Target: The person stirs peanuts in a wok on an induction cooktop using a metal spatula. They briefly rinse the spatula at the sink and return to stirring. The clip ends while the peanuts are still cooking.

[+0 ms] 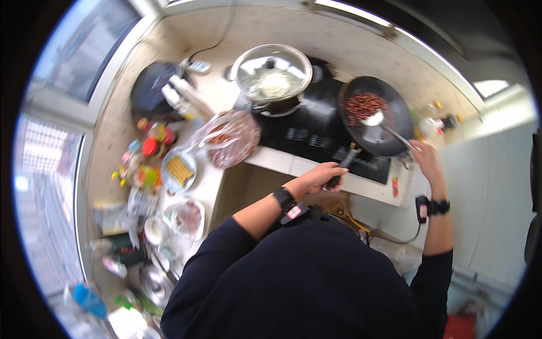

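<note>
A black wok (397,100) stands on the right side of the stove, with reddish-brown peanuts (361,106) gathered on the left of its inside. My left hand (320,177) is closed around the wok's black handle (346,160) at the near side. In my right hand (427,160), beside the wok's right rim, is the handle of a metal ladle (373,118). The ladle's pale, shiny head dips into the wok at the edge of the peanuts. Its exact shape is blurred.
A lidded steel pot (273,85) occupies the stove's left side. Left of the black cooktop (296,127) lie a plastic bag of reddish-brown pieces (231,138), a plate of yellow rolls (179,170) and several bottles. Another black pan (152,90) rests at the far left corner.
</note>
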### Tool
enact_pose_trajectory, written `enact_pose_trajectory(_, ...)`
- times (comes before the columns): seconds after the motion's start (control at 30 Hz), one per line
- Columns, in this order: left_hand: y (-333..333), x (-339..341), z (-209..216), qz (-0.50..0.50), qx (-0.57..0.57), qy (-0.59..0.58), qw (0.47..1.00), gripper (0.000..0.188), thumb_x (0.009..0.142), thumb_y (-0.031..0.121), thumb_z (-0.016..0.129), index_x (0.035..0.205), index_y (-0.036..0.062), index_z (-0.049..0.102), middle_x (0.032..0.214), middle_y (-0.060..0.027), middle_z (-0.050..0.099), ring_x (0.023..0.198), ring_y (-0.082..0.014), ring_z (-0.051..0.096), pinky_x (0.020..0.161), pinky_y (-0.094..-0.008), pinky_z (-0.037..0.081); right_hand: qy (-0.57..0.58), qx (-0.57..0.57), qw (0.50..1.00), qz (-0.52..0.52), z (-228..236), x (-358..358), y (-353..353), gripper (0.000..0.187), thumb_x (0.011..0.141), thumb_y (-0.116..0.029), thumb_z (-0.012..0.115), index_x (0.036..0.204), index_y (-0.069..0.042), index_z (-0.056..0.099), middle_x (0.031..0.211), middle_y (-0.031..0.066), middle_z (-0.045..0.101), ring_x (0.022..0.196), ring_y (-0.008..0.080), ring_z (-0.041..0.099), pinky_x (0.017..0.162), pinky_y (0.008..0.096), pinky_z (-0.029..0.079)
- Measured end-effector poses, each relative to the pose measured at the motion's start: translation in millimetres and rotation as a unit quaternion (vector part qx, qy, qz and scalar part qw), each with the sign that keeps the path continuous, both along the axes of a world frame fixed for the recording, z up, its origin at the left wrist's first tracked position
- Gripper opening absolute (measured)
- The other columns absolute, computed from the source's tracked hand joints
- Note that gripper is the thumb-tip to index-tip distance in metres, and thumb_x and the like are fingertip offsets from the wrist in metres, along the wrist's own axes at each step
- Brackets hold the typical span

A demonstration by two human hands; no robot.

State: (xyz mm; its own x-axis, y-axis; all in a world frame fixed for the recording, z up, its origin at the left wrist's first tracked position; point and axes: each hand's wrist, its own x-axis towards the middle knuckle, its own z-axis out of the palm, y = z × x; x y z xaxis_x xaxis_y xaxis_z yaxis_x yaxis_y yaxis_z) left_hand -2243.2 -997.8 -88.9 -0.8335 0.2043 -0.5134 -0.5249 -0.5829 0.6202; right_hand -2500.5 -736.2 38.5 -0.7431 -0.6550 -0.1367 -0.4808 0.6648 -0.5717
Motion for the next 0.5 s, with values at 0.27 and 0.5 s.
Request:
enact_pose_trajectory(0.27,-53,41,-25,0.197,-0.138,0.012,0.971,0.031,0.101,0.026,0.064,0.123,0.0056,0.060,0.100,-0.0064,0.068,0.085,-0.0149,0.066,0.068,-0.0293,0.052,0.265,0.115,0.953,-0.093,0,0,19,0.033,0.097,-0.013,0.065,0.129,-0.010,0.067,0.113,0.0157,0.071,0.103,0.0368,0.069,0.087,0.0450,0.053)
enact_pose_trajectory(0.5,-185,132,-60,0.641,-0.547,-0.083,0.533,0.036,0.085,0.000,0.061,0.120,-0.0032,0.054,0.118,-0.0157,0.052,0.101,-0.0241,0.049,0.093,-0.0373,0.042,0.204,0.012,0.978,-0.039,-58,51,-18,0.045,0.091,0.001,0.063,0.134,-0.012,0.059,0.125,0.0173,0.061,0.118,0.0401,0.061,0.098,0.0460,0.049)
